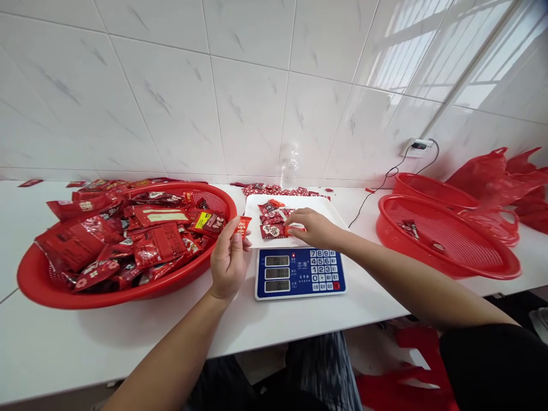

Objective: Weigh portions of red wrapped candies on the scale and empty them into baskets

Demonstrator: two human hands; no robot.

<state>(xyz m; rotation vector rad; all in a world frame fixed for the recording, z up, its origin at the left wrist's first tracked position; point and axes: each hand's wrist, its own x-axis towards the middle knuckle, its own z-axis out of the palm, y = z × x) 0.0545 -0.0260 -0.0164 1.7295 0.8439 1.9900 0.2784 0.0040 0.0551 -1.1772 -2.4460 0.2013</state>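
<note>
The left hand (230,260) has its fingers clamped on a red packet (242,226) at the left edge of the tray (314,202), while the right hand (311,226) curls its fingers over packets (271,230) there, whether gripping I cannot tell. Keeping everything well inside the rim and both hands off should help the scale (301,273) read true. Packets are glossy, crinkled film; the tray, smooth and shallow; the basket (221,202), oval, perforated.
</note>
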